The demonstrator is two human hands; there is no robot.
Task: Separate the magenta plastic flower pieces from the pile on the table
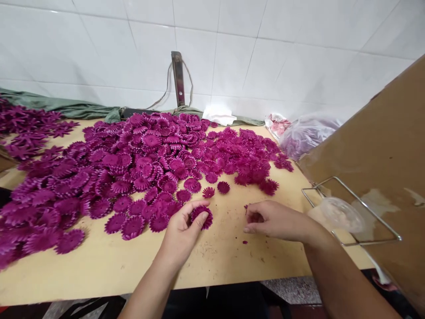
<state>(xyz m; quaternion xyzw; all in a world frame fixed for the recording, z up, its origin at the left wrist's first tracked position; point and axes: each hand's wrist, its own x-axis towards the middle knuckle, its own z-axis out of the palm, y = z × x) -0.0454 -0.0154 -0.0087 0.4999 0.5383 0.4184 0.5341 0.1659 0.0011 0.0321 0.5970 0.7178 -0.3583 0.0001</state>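
Observation:
Between thumb and fingers, my left hand grips a round magenta artificial flower head with a frilled edge. To its right, my right hand is closed in a pinch above the table; a small magenta scrap shows by its fingertips, and what it holds, if anything, cannot be made out. Just beyond the hands lie a dark flower piece and a smaller, spikier one. A big heap of magenta flower heads spreads across the left and middle of the table.
A pile of finer petal layers lies at centre right, with star-shaped pieces far left. On the right stand a cardboard box, a wire frame with a clear plastic tub, and a plastic bag. White tiles rise behind.

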